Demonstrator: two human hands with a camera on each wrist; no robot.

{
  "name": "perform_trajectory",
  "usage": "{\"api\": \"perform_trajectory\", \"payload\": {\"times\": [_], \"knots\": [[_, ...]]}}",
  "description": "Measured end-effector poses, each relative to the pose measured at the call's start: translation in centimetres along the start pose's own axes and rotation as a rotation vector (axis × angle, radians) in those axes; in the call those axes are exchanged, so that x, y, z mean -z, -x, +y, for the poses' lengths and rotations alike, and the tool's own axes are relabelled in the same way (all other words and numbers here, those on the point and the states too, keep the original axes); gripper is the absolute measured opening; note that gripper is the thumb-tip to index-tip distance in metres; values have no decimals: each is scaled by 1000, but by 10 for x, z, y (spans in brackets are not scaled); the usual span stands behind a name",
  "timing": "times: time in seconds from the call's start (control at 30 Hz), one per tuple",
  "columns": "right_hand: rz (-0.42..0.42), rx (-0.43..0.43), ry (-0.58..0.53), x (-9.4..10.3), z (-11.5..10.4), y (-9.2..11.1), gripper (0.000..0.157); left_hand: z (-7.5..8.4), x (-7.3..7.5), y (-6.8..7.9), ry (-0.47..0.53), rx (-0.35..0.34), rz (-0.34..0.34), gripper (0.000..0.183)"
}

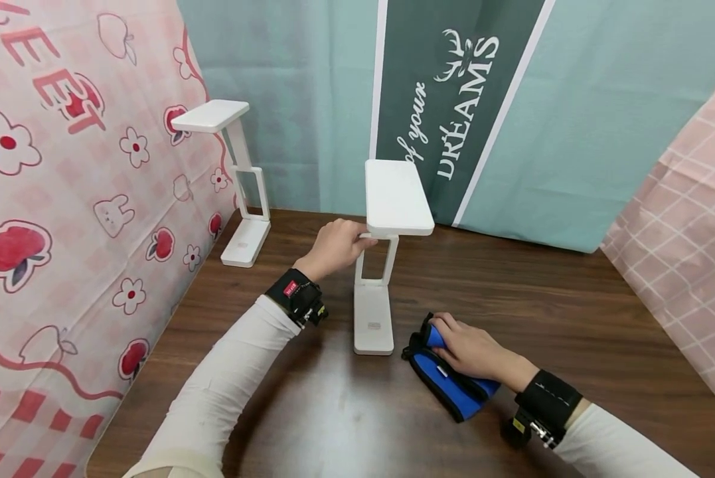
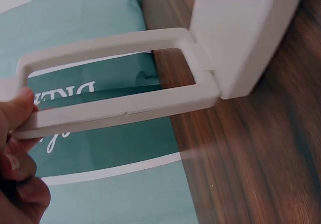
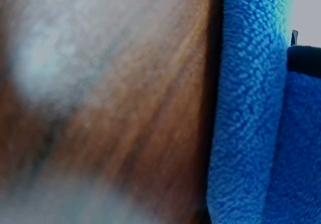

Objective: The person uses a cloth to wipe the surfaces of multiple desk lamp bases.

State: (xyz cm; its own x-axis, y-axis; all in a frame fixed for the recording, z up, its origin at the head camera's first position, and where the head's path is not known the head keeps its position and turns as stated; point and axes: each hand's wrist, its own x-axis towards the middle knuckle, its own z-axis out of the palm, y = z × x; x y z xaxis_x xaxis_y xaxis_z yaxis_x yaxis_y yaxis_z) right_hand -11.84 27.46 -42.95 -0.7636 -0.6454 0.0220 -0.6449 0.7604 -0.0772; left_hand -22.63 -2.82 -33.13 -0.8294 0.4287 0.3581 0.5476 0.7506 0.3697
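A white folding stand (image 1: 373,315) stands upright on the table, with a flat top plate (image 1: 397,198) and an open hinged frame (image 2: 125,106). My left hand (image 1: 337,247) pinches the upper end of that frame; in the left wrist view the thumb lies on top and the fingers curl below. To the right of the stand's base, my right hand (image 1: 467,346) grips a folded blue cloth (image 1: 453,388) with black edging, fingers over a raised fold. In the right wrist view only the fuzzy blue cloth (image 3: 248,108) shows, and the hand is out of sight.
A second white folding stand (image 1: 245,242) is at the back left of the brown wooden table (image 1: 548,299). Behind hangs a teal curtain (image 1: 285,99) with lettering. A pink patterned cloth (image 1: 94,219) borders the left side, a pink checked one (image 1: 686,219) the right.
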Motion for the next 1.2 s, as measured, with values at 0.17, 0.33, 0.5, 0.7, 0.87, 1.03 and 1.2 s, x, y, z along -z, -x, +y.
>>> {"api": "perform_trajectory", "payload": {"times": [0.17, 0.33, 0.5, 0.7, 0.87, 1.03, 1.2], "knots": [[-16, -11, -11, 0, 0, 0, 44, -5, 4, -12, 85, -7, -70, 30], [7, -5, -9, 1, 5, -3, 45, -11, 14, -41, 157, -21, -58, 30], [31, 2, -2, 0, 8, -3, 45, -24, 15, -79, 192, 16, -72, 34], [35, 13, -2, -9, 6, -1, 45, -45, 5, -114, 215, 84, -103, 37], [38, -5, 0, -9, 6, -2, 46, -53, -1, -137, 270, 105, -85, 33], [16, -21, -11, -8, 5, -3, 46, -61, -12, -155, 267, 84, -94, 34], [10, -7, 2, -9, 6, -4, 47, -67, -28, -161, 262, 100, -128, 33]]}}
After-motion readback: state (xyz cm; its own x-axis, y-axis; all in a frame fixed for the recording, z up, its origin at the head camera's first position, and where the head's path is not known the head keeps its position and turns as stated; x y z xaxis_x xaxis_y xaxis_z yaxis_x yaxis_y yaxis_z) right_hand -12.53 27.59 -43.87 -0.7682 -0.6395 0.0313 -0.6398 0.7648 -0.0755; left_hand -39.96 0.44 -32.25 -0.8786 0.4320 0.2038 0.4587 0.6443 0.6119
